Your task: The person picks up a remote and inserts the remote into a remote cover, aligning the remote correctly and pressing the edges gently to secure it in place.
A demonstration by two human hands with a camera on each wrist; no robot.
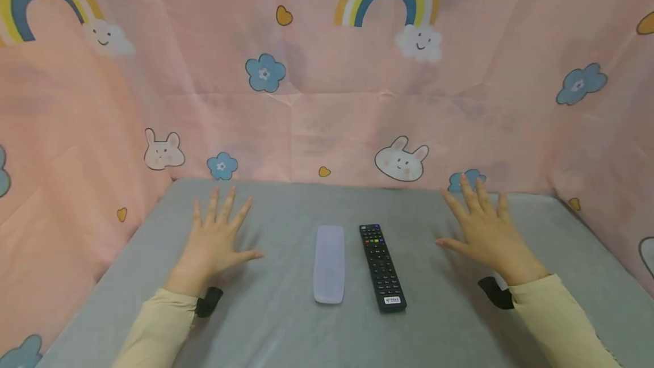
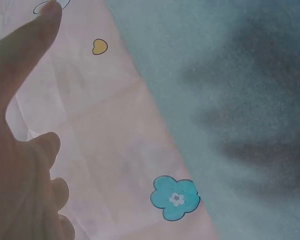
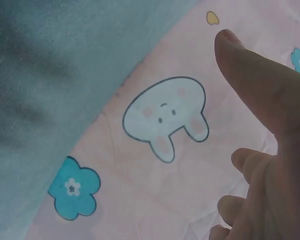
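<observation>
Two things lie side by side on the grey table. One is a black remote control with rows of buttons and a white label at its near end, slightly slanted. To its left lies a pale, translucent, rounded oblong piece, about as wide as the remote. My left hand hovers over the table's left side, fingers spread and straight, holding nothing. On the other side my right hand is spread the same way, apart from the remote. Both wrist views show only thumb and fingertips against cloth and table.
The table has a grey covering. Pink cloth printed with rainbows, rabbits and flowers hangs behind it and along both sides. A black band is at the left wrist, and another black band at the right.
</observation>
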